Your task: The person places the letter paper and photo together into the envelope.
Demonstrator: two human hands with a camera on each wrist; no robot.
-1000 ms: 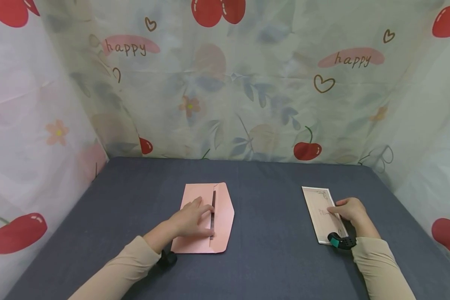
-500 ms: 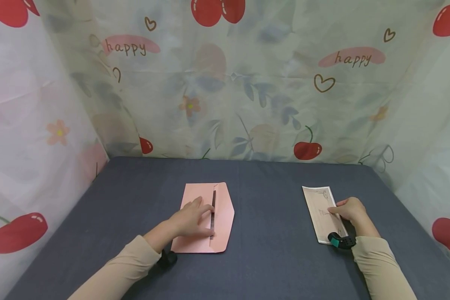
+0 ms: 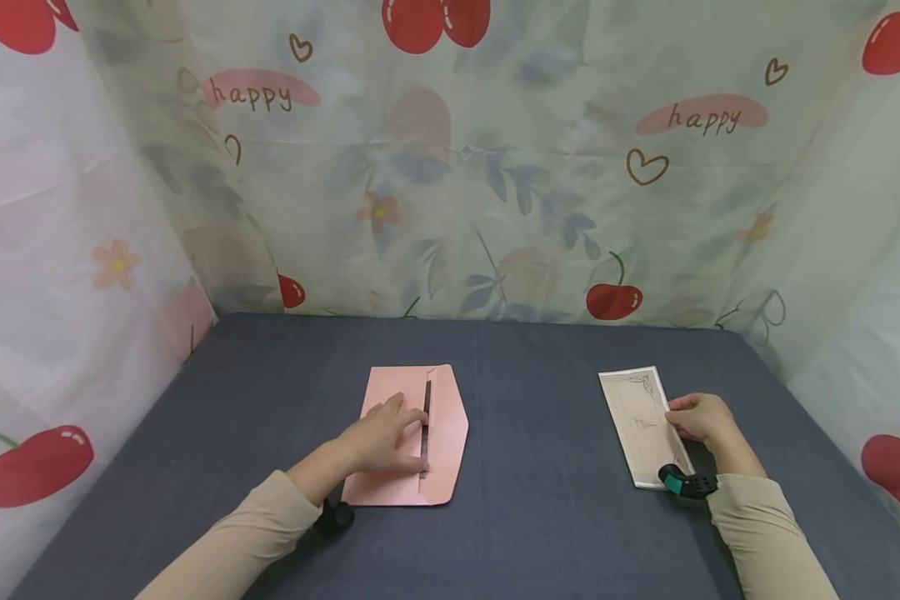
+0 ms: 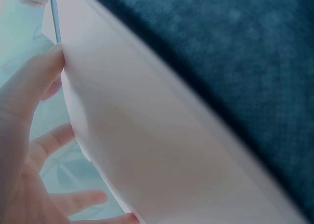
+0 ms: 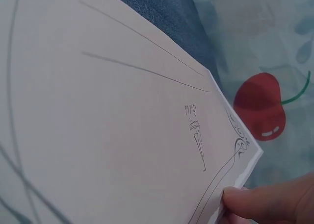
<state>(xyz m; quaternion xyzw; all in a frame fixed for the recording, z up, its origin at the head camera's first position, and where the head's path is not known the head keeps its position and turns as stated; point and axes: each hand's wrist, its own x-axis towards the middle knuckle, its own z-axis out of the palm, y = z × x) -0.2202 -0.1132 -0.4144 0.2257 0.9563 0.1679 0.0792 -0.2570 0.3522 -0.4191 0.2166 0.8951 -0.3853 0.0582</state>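
A pink envelope lies on the table with its pointed flap unfolded to the right. A dark narrow slit runs along its opening. On top of it rests my left hand, fingers spread, thumb and a fingertip at the slit. The left wrist view has that thumb touching the envelope's edge. To the right, a cream card with thin line ornaments is tilted up from the table. My right hand pinches its right edge between thumb and fingers; the right wrist view shows the thumb on the card's margin.
Dark grey cloth covers the table. A patterned curtain hangs behind and along both sides. Bands with black devices sit at both wrists, the right one overlapping the card's lower corner in the head view.
The card's far edge has risen and shifted slightly left. My right hand's fingers now sit at its edge rather than over its face. Left hand and envelope have stayed put.
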